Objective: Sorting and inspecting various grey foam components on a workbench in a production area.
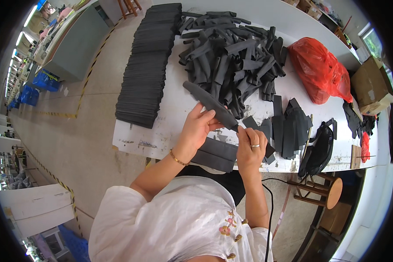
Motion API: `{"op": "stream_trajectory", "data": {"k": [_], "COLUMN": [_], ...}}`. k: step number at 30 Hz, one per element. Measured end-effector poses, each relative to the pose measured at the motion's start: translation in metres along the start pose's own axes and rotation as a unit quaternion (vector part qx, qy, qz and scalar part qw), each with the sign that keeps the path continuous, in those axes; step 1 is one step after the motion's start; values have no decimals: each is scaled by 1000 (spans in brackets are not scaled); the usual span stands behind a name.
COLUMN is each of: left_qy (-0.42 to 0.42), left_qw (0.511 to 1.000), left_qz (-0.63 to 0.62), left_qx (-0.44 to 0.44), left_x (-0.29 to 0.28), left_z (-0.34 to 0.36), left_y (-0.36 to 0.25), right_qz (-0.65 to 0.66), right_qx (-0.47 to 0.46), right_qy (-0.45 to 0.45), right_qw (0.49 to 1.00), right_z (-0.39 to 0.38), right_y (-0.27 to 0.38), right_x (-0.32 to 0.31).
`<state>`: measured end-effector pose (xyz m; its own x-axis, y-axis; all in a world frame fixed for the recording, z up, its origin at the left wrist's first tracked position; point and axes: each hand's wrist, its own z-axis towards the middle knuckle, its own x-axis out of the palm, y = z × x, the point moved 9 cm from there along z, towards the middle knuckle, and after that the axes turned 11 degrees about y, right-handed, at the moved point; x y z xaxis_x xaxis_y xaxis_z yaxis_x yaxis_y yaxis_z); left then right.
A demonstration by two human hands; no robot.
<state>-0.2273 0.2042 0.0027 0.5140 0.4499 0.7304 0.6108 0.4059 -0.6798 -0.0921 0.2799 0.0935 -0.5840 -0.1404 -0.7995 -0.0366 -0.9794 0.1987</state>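
A long dark grey fabric piece, folded or tube-like, is held at a slant above the near part of the table. My left hand grips it around the middle, thumb on top and fingers beneath. At its lower right end my right hand pinches the narrow tip; a dark strip edge shows beside those fingers, and I cannot tell whether it is held. Below my hands, flat dark fabric panels lie at the table's front edge. Beyond the held piece is a loose heap of similar dark pieces.
A long, neat stack of dark fabric pieces runs along the table's left side. Flat dark strips, a black pouch, a red plastic bag and a cardboard box are to the right. A wooden stool stands below the table edge.
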Motion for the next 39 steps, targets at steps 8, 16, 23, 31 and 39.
{"op": "stream_trajectory", "data": {"k": [8,16,23,31,39], "left_qy": [-42,100,31,95,111], "left_qw": [983,993,992,992,985], "left_qz": [100,-22,51,1,-117], "left_qx": [150,58,113,79,60], "left_x": [22,39,17,31,45], "left_z": [-22,-5,-5,-9,-14], "left_y": [-28,11,-9,4,25], "right_qz": [62,180,135,204,220], "right_qx": [70,79,77,62,2], "right_qy": [-30,-43,65,74,93], "right_qw": [995,979,986,974,971], "right_z": [2,-3,-9,13,9], "right_y": [3,11,6,13,15], "right_x": [-1,17,23,28,24]}}
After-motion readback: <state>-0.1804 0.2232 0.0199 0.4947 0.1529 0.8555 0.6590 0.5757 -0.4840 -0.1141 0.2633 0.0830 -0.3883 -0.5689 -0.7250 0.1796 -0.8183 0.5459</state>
